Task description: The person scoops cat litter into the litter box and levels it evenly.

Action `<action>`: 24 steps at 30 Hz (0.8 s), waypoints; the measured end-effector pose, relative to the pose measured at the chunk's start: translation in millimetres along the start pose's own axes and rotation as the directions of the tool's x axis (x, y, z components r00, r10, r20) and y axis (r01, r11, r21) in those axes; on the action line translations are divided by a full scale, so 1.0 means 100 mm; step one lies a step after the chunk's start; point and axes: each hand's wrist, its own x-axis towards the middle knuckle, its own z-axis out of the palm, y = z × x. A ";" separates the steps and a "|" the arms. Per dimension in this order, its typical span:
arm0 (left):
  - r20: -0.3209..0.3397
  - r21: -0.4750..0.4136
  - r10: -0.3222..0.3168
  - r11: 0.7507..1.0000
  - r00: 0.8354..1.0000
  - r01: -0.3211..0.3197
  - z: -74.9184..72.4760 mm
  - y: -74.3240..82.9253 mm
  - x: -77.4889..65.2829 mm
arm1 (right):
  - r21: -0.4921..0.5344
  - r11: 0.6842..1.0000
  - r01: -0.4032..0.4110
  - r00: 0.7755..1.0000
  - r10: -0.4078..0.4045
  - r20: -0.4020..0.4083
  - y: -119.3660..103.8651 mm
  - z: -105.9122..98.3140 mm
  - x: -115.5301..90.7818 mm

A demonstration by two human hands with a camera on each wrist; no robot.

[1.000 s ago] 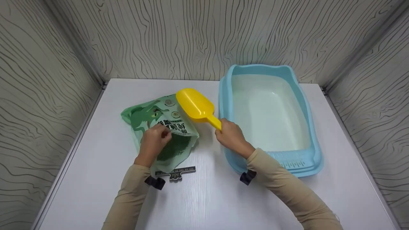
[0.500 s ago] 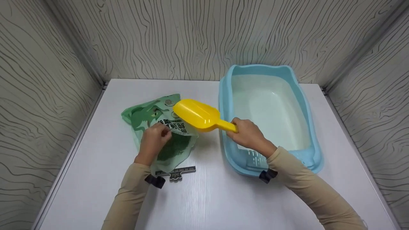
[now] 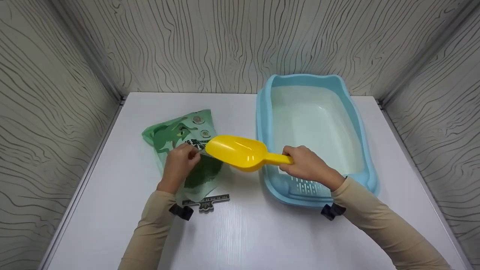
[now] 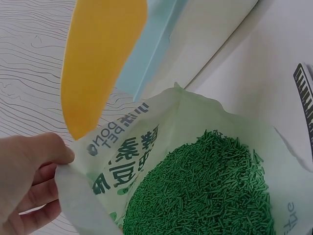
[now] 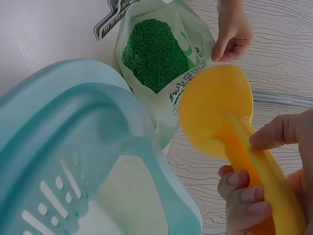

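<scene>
A green plastic bag (image 3: 170,131) lies on the left of the table, its mouth facing the person. Green pellets (image 4: 205,186) fill it, seen plainly in the left wrist view. My left hand (image 3: 179,165) pinches the upper edge of the bag's mouth and holds it up. In my right hand (image 3: 309,163) is the handle of a yellow scoop (image 3: 238,152). The scoop's bowl is bare and its tip overlaps the bag's mouth in the head view; in the left wrist view it hangs over the raised edge. Behind the right hand stands a light blue litter box (image 3: 264,116).
A dark bag clip (image 3: 206,202) with a ruler-like bar lies in front of the bag. The litter box takes up the right side, with a slotted front lip (image 3: 307,187). Patterned walls (image 3: 232,45) enclose the white table (image 3: 240,232) at the back and sides.
My right hand has moved right and toward the person, and the scoop has swung from a steep slant to nearly level, its bowl now near the bag's mouth. The left hand stays put.
</scene>
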 end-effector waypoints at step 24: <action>-0.045 0.003 0.011 1.000 0.999 -0.011 0.00 0.03 0.09 | -0.052 0.989 0.137 0.969 -0.123 0.212 -0.22 0.20 -0.07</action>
